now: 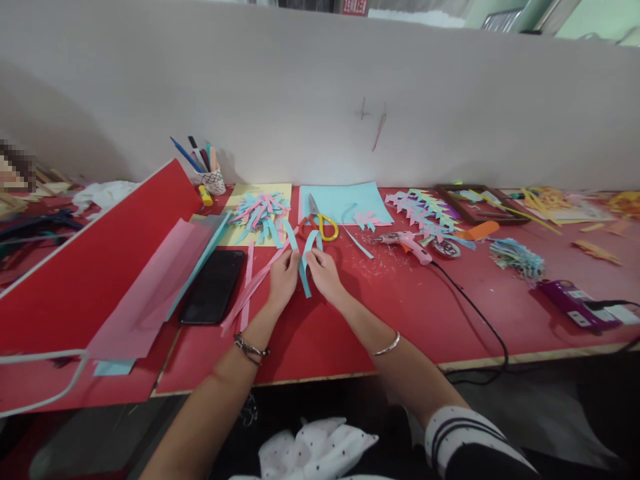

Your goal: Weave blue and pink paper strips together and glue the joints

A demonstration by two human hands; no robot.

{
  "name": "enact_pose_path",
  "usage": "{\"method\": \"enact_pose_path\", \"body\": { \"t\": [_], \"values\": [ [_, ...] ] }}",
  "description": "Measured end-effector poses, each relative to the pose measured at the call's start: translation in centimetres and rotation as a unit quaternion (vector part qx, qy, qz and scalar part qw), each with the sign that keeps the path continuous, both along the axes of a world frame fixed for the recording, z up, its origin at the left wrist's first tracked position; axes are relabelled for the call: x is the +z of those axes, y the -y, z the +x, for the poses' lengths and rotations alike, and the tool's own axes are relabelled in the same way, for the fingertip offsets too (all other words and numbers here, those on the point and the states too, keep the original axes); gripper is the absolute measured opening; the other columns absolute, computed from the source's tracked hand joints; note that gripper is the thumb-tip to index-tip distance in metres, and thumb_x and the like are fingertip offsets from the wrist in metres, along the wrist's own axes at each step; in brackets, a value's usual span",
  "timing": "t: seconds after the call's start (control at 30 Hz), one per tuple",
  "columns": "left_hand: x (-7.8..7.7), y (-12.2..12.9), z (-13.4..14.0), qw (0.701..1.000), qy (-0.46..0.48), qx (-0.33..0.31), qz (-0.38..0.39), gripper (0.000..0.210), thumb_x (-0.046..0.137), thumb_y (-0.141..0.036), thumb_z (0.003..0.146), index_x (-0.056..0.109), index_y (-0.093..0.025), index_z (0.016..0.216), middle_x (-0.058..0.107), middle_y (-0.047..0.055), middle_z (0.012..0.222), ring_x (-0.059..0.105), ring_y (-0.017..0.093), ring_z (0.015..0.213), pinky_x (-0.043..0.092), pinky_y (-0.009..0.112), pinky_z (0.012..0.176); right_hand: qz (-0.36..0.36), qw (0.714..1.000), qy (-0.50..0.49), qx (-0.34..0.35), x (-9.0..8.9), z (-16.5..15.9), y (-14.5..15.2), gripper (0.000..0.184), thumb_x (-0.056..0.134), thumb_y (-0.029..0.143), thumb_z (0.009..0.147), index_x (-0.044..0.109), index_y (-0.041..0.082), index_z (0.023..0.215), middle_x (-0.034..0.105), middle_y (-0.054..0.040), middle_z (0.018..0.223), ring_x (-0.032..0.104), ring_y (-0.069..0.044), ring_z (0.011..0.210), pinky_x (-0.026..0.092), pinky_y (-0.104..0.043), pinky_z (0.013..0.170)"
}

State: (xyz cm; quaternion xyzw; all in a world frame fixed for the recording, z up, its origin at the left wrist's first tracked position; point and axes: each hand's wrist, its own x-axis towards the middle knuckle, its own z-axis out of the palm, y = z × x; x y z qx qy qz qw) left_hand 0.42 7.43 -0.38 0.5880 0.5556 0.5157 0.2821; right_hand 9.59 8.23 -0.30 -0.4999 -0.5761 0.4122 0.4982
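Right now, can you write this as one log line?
left hand: holds blue paper; right hand: holds blue paper; scissors: beyond hands; phone: left of hands

On my feed I see light-blue paper point(305, 283) at the centre of the frame, in narrow, plain lengths pinched by both my left grip point(284, 275) and my right grip point(325, 275). One length slants toward the upper left beyond the left fingertips; another arches over just above the right ones. Between the two, a straight end points down the frame, its tip free. I can't tell whether this is one strip or two.
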Motion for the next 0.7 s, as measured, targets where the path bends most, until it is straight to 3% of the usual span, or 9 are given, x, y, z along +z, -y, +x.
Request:
{"method": "enact_pose_path", "body": {
  "t": [0.27,0.57,0.7],
  "values": [
    [0.15,0.35,0.1,0.999,-0.038,-0.034,-0.002,0.025,0.044,-0.023,0.078,0.038,-0.019,0.054,0.038,-0.006,0.046,0.037,0.01,0.044,0.024,0.022,0.046,-0.01,1.0,-0.016,-0.011,0.04,0.16,-0.13,0.026,0.039,0.035,0.074,0.032,0.021,0.053,0.031,0.0066,0.05,0.032,-0.008,0.048,0.026,-0.022,0.047],
    [-0.14,0.28,0.14,0.999,-0.029,0.008,0.011,0.029,0.034,-0.029,0.082,0.029,-0.021,0.054,0.034,-0.006,0.047,0.036,0.01,0.046,0.026,0.022,0.045,-0.028,0.999,-0.033,0.009,-0.15,0.03,-0.08,0.026,0.04,0.031,0.073,0.032,0.021,0.05,0.032,0.0068,0.047,0.032,-0.007,0.044,0.026,-0.021,0.044],
    [0.0,0.32,0.24,0.999,-0.039,-0.004,0.006,0.027,0.035,-0.031,0.08,0.032,-0.021,0.055,0.038,-0.005,0.048,0.038,0.01,0.047,0.028,0.022,0.046,-0.034,0.998,-0.052,0.006,-0.17,0.11,-0.17,0.026,0.04,0.035,0.074,0.031,0.021,0.054,0.031,0.0072,0.047,0.031,-0.007,0.041,0.027,-0.021,0.042]
  ]
}}
